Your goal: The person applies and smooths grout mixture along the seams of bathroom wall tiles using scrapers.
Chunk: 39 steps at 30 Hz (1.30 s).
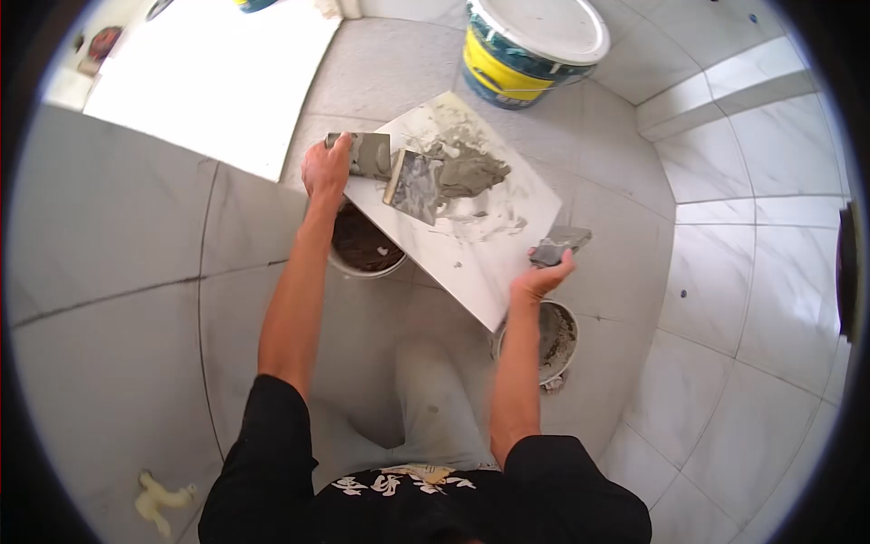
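A white tile board [489, 263] lies across two small buckets and carries a heap of grey mortar [469, 170]. My left hand [324, 169] grips a wide putty knife [390, 168] whose smeared blade rests on the board just left of the heap. At the board's right edge, my right hand [541, 277] holds a second, smaller putty knife [562, 243], also coated in grey mortar.
A brown-stained bucket [365, 245] sits under the board's left side and a mortar-crusted bucket [555, 340] under its near corner. A large yellow and blue tub [530, 45] with a white lid stands beyond. The floor is pale tile; a white sheet [217, 77] lies far left.
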{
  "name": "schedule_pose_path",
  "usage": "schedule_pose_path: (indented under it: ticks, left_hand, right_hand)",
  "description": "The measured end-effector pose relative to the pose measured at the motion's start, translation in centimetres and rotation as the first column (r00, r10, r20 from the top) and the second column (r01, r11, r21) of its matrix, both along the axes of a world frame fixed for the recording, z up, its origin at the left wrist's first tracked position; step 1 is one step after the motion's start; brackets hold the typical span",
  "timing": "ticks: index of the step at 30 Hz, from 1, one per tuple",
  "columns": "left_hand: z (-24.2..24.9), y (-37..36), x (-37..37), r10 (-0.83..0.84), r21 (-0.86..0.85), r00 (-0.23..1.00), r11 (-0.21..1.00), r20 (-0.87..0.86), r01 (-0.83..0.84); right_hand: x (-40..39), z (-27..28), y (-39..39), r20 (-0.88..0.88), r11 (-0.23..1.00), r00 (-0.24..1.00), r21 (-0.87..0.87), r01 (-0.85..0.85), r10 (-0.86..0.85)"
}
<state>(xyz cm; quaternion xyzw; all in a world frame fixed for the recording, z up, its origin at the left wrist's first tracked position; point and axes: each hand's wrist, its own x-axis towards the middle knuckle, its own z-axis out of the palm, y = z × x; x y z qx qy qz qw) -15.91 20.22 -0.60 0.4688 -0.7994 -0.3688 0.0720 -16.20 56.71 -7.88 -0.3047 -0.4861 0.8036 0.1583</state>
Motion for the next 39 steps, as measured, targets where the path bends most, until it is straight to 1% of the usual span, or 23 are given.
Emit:
schedule_pose_path:
  ticks: [1, 3, 4, 5, 6, 7, 8, 11, 15, 18, 20, 21, 22, 23, 24, 26, 29, 32, 33, 35, 36, 38, 39]
  left_hand:
    - [-0.5, -0.1, 0.7, 0.012, 0.0, 0.998, 1.0, -0.054, -0.012]
    - [-4.9, -0.4, 2.7, 0.178, 0.228, 0.953, 0.966, -0.244, -0.122]
    - [-6.9, -0.4, 3.4, 0.265, 0.381, 0.908, 0.915, -0.324, -0.131]
    - [-7.7, -0.2, 4.0, 0.324, 0.457, 0.847, 0.883, -0.421, -0.111]
    - [-8.6, 0.0, 4.8, 0.392, 0.528, 0.767, 0.845, -0.507, -0.083]
    - [-9.2, 0.2, 5.7, 0.446, 0.586, 0.753, 0.804, -0.485, -0.099]
    - [-8.8, 0.3, 6.0, 0.474, 0.628, 0.754, 0.771, -0.455, -0.105]
    - [-6.7, 1.5, 5.9, 0.462, 0.548, 0.696, 0.828, -0.549, -0.118]
    - [-7.0, 1.8, 5.5, 0.475, 0.652, 0.731, 0.756, -0.49, -0.054]
    - [-7.8, 1.9, 5.2, 0.511, 0.654, 0.706, 0.751, -0.49, -0.09]
    - [-9.7, -0.4, 6.7, 0.565, 0.834, 0.744, 0.551, -0.356, -0.02]
    - [-9.3, -1.9, 6.7, 0.574, 0.822, 0.732, 0.569, -0.367, -0.034]
    - [-7.9, -3.8, 6.1, 0.507, 0.857, 0.795, 0.515, -0.332, 0.029]
    - [-8.0, -4.5, 5.3, 0.424, 0.915, 0.865, 0.393, -0.269, 0.092]
    - [-6.9, -5.4, 3.2, 0.429, 0.912, 0.861, 0.401, -0.273, 0.09]
    - [-4.8, -6.5, -1.3, 0.486, 0.945, 0.811, 0.173, -0.327, 0.278]
    - [-6.7, -8.1, -7.1, 0.397, 0.917, 0.827, 0.167, -0.399, 0.362]
    - [-11.9, -7.5, -10.0, 0.297, 0.896, 0.845, 0.123, -0.444, 0.427]
    - [-11.9, -6.7, -10.7, 0.285, 0.893, 0.847, 0.103, -0.449, 0.439]
    - [-11.2, -5.7, -10.3, 0.346, 0.89, 0.821, 0.13, -0.454, 0.438]
    - [-11.2, -5.5, -10.1, 0.326, 0.89, 0.828, 0.135, -0.456, 0.436]
    - [-11.0, -4.4, -10.3, 0.223, 0.878, 0.86, 0.258, -0.46, 0.403]
    - [-10.9, -4.0, -10.4, 0.213, 0.882, 0.867, 0.256, -0.451, 0.396]
  right_hand:
    - [-0.5, 1.4, -0.4, -0.028, 1.0, 1.0, 0.0, -0.003, 0.003]
    - [-1.9, 2.8, -1.5, -0.051, 0.996, 0.998, 0.075, -0.042, 0.046]
    - [-2.5, 2.9, -1.6, -0.094, 0.988, 0.992, 0.135, -0.074, 0.087]
    - [-3.4, 2.9, -1.3, -0.088, 0.988, 0.993, 0.145, -0.059, 0.072]
    - [-4.2, 2.9, -0.9, -0.122, 0.973, 0.982, 0.196, -0.119, 0.145]
    - [-4.8, 3.1, -0.8, -0.152, 0.954, 0.964, 0.242, -0.179, 0.219]
    - [-5.0, 3.6, -0.7, -0.141, 0.962, 0.972, 0.228, -0.152, 0.187]
    - [-5.2, 4.8, -0.5, -0.2, 0.968, 0.961, 0.203, -0.148, 0.189]
    - [-4.5, 3.4, -0.3, -0.158, 0.95, 0.973, 0.289, -0.117, 0.168]
    - [-4.6, 2.5, 0.4, -0.145, 0.927, 0.971, 0.353, -0.128, 0.189]
    - [-4.6, 1.7, 0.7, -0.1, 0.912, 0.979, 0.39, -0.127, 0.179]
    - [-4.4, 1.7, 0.8, -0.049, 0.899, 0.987, 0.422, -0.117, 0.151]
    - [-4.9, 1.0, 0.2, -0.084, 0.946, 0.983, 0.294, -0.135, 0.166]
    - [-5.0, 0.7, 0.4, -0.082, 0.965, 0.988, 0.241, -0.106, 0.129]
    - [-5.1, 0.8, 0.6, -0.049, 0.953, 0.985, 0.265, -0.147, 0.166]
    - [-5.0, 0.5, 1.0, -0.043, 0.937, 0.975, 0.289, -0.195, 0.216]
    - [-5.3, -0.1, 1.3, -0.069, 0.964, 0.981, 0.206, -0.166, 0.184]
    - [-6.7, 0.7, 1.0, -0.016, 0.991, 0.999, 0.132, -0.037, 0.04]
    - [-7.0, 0.9, 1.0, -0.026, 0.989, 1.0, 0.144, -0.015, 0.019]
    - [-6.9, 0.6, 0.9, -0.062, 0.991, 0.996, 0.121, -0.051, 0.058]
    - [-6.8, 0.5, 0.4, -0.059, 0.994, 0.997, 0.107, -0.035, 0.042]
    - [-7.3, 0.8, 0.7, -0.038, 0.997, 0.999, 0.072, -0.031, 0.034]
    - [-7.5, 0.7, 1.0, -0.027, 0.997, 0.999, 0.07, -0.021, 0.023]
